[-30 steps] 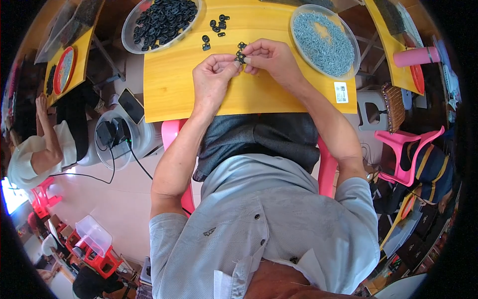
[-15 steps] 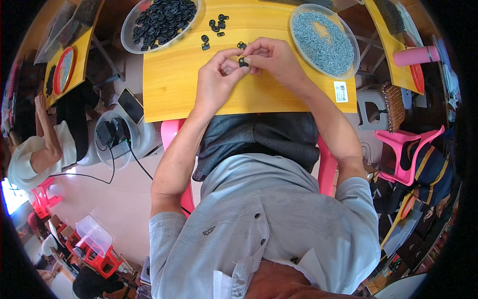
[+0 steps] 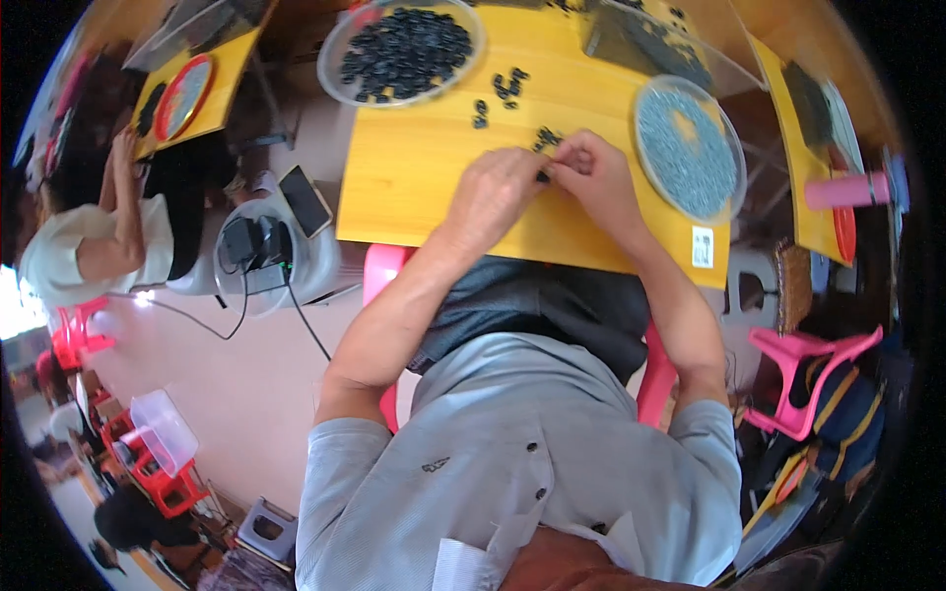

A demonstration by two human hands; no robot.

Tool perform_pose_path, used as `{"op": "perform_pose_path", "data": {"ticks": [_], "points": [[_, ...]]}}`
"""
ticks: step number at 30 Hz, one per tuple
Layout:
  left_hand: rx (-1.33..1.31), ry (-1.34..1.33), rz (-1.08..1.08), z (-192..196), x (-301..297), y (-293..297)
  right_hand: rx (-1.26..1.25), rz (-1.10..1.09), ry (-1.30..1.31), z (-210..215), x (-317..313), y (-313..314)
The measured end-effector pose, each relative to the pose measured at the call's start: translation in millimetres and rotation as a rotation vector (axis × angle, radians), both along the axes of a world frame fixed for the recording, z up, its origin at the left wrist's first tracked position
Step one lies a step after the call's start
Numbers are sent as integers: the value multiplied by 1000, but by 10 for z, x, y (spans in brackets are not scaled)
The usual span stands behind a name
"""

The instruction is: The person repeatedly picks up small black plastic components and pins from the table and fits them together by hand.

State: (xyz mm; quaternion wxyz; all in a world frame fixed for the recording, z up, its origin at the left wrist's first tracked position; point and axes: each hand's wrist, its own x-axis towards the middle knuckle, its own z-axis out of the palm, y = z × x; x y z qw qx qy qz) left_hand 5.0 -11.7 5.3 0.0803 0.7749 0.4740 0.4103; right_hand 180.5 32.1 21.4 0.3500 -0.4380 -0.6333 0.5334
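Observation:
My left hand (image 3: 495, 194) is over the yellow table with its back turned up and its fingertips closed on a small black plastic part (image 3: 543, 177). Most of that part is hidden by the fingers. My right hand (image 3: 598, 187) meets it from the right, thumb and forefinger pinched at the same part. Just beyond the fingertips lies a small cluster of black parts (image 3: 548, 137). Farther off are more loose black parts (image 3: 508, 87) and a short row of them (image 3: 480, 114).
A clear tub of black parts (image 3: 414, 54) stands at the far left, and a round tub of silvery screws (image 3: 688, 148) at the right. Behind is a clear bin (image 3: 655, 49). A stool with black power adapters (image 3: 258, 242) is at my left; another person (image 3: 99, 236) sits beyond.
The view has shifted, so the table appears farther right and lower. My left hand has rolled over to show its back; both hands stay together at the black part.

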Motion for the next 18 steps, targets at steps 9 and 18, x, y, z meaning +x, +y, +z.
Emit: {"op": "perform_pose_path", "data": {"ticks": [9,18], "points": [[-22,-93,5,-14,-55,-82,-70,52,70,-87,-58,-45],[-108,-106,12,47,-69,-65,-81,92,-86,46,-6,33]]}}
